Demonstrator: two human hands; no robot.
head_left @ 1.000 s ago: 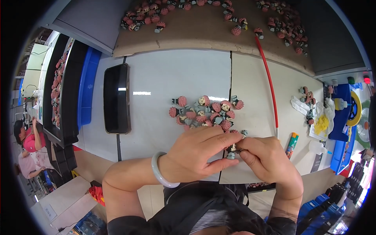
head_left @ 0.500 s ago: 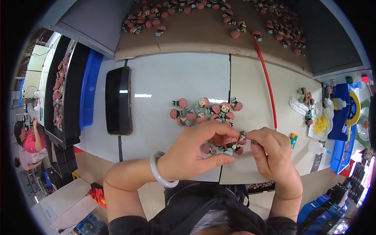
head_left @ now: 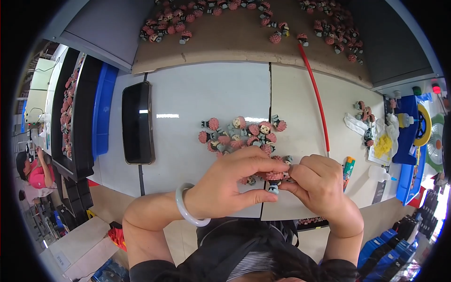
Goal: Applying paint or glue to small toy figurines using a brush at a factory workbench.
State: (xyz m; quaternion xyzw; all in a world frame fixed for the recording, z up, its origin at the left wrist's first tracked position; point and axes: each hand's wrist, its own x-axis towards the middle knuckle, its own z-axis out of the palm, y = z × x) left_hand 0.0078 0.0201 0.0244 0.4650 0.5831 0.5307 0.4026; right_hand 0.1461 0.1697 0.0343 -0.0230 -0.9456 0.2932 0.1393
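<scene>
My left hand (head_left: 235,183), with a pale bangle on its wrist, and my right hand (head_left: 319,181) meet just above the near edge of the white table (head_left: 197,94). Between their fingertips they pinch a small pink-haired figurine (head_left: 274,179) with a dark body, hanging head up. Just beyond my fingers lies a loose pile of the same little figurines (head_left: 242,134) on the tabletop.
A black phone (head_left: 137,123) lies left of the pile. A red rod (head_left: 315,96) runs diagonally on the right. Many more figurines (head_left: 164,28) cover the brown board at the back. Black trays (head_left: 70,113) of them stand far left. Yellow scraps, a pen and bottles sit right.
My hands have shifted slightly right and turned the figurine, which now hangs lower between the fingertips with its dark body showing.
</scene>
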